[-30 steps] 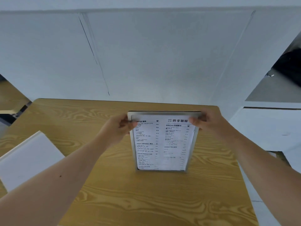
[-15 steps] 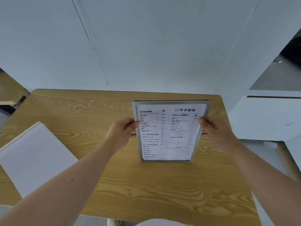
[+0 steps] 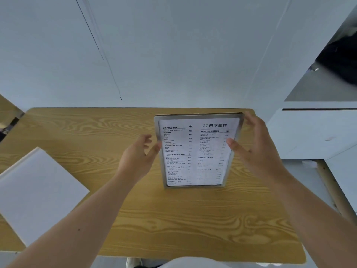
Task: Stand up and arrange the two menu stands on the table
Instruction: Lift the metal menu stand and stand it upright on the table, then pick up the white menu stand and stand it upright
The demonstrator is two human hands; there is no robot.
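Observation:
A silver-framed menu stand [image 3: 197,151] stands upright on the wooden table [image 3: 173,219], right of centre, its printed face toward me. My left hand [image 3: 137,159] is at its left edge with fingers spread, only the thumb tip near the frame. My right hand [image 3: 253,151] is at the right edge, thumb in front of the menu face and fingers splayed behind the top corner, not clamped. A flat white board [image 3: 38,190], seemingly the second stand, lies face down at the table's left.
A white wall [image 3: 173,55] rises right behind the table's far edge. White panels [image 3: 313,132] and a wooden strip [image 3: 334,190] sit beyond the table's right side. Another wooden tabletop [image 3: 7,107] shows at the far left.
The menu stand has been set a little farther right on the table. Both hands slid from its top corners down its sides, and their fingers have opened off the frame.

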